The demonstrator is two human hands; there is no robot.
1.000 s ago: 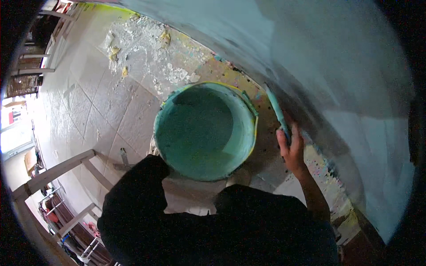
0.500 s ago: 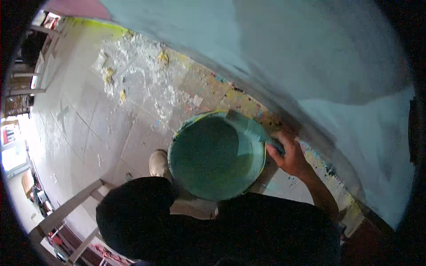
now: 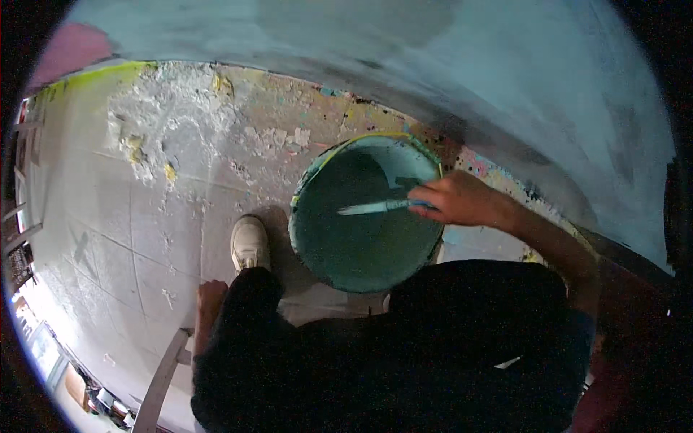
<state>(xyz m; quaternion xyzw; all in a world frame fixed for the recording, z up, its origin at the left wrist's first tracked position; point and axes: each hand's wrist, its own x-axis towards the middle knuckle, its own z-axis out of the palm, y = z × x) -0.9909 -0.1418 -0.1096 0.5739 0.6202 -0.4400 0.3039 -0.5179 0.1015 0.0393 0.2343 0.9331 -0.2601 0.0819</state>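
Observation:
My right hand (image 3: 455, 198) is closed round the handle of a wide paintbrush (image 3: 372, 207). The brush lies roughly level over the bucket (image 3: 296, 231), seen edge-on, with its bristles to the left; whether they touch the paint I cannot tell. Dark teal-green paint (image 3: 354, 249) fills part of this round bucket, and its inner wall is smeared with lighter paint. My left hand (image 3: 211, 296) hangs beside my left knee, away from the bucket. Its fingers are too small and dark to make out.
A blue-grey painted wall (image 3: 498, 86) runs along the far side and the right. White debris (image 3: 180, 123) and paint flecks litter the tiled floor (image 3: 108, 187) at its foot. My shoe (image 3: 249, 242) stands left of the bucket. A wooden bar (image 3: 162, 375) rises at lower left.
The brush has come off the bucket's upper right rim and now points left over the paint in my right hand. My left hand has come into view, and my view has shifted.

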